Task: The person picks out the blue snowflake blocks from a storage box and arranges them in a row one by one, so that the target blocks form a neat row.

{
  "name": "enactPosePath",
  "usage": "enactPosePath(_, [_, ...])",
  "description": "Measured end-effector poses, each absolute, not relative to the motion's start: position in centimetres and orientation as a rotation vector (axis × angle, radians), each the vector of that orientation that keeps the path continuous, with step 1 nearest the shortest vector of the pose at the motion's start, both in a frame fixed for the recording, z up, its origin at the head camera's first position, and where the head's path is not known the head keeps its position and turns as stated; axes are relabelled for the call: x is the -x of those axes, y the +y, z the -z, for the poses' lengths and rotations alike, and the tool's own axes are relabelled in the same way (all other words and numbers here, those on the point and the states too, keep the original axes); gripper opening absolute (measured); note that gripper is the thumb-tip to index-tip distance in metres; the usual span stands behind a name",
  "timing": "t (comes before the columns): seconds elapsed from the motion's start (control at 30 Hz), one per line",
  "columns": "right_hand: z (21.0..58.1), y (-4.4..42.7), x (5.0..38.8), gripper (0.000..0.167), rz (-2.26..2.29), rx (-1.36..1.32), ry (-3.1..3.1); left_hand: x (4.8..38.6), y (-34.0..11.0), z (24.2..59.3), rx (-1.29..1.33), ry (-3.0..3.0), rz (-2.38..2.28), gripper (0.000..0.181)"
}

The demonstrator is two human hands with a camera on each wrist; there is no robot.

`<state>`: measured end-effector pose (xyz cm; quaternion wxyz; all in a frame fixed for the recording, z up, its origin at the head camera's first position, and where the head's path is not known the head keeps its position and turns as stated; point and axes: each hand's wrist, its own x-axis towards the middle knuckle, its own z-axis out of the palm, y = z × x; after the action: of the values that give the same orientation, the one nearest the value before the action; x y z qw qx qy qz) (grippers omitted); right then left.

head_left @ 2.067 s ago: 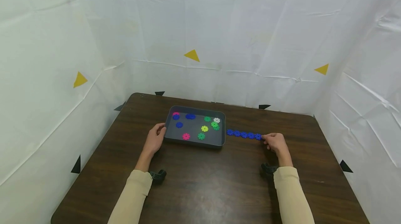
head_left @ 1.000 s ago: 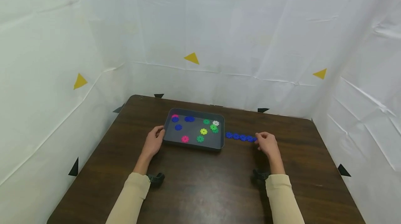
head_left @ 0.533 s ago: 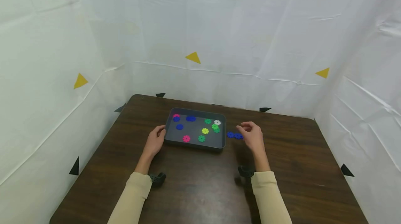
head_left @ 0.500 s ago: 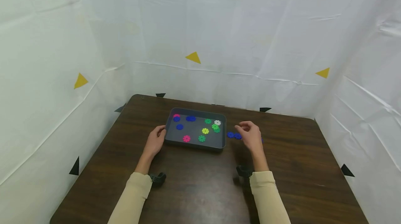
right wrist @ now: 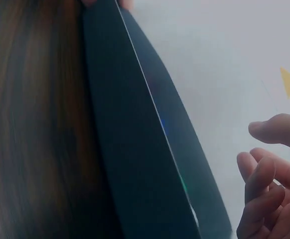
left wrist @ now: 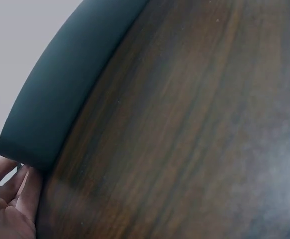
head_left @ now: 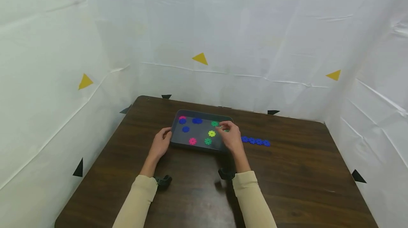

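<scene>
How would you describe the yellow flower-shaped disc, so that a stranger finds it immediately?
On the dark brown wood-grain table stands a grey rectangular tray. Inside it, between two green flower-shaped discs, lies the yellow flower-shaped disc. No other visible disc is yellow.

From here I count two hands [head_left: 160, 144], one tray [head_left: 199, 131], one yellow wheel [head_left: 211, 133], two pink wheels [head_left: 192, 141], at least three green wheels [head_left: 208, 141], at least seven blue wheels [head_left: 251, 140].

Screened-off booth, lab-like: creased white sheets [head_left: 236, 26] on three sides, dotted with yellow triangles [head_left: 200, 58] and black triangles [head_left: 78, 168]; wood-grain table [head_left: 191, 203] within; dark devices [head_left: 164, 182] on both wrists. Wider building cannot be told.
</scene>
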<state>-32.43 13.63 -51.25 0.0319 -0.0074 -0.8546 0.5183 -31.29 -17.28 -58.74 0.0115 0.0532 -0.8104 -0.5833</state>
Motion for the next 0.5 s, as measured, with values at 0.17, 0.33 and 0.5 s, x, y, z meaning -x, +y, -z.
enactPosePath(0.17, [52.4, 11.1, 32.4, 0.039, -1.588, -0.071, -2.659, 31.2, -17.0, 59.0, -0.153, -2.558, 1.796, 0.047])
enactPosePath(0.33, [53.9, 8.3, 32.1, 0.036, -1.597, -0.081, -2.694, 31.0, -16.8, 59.4, -0.169, -2.578, 1.804, 0.047])
enactPosePath(0.5, [54.2, 5.9, 32.6, 0.035, -1.616, -0.082, -2.688, 31.0, -16.9, 59.4, -0.168, -2.554, 1.859, 0.046])
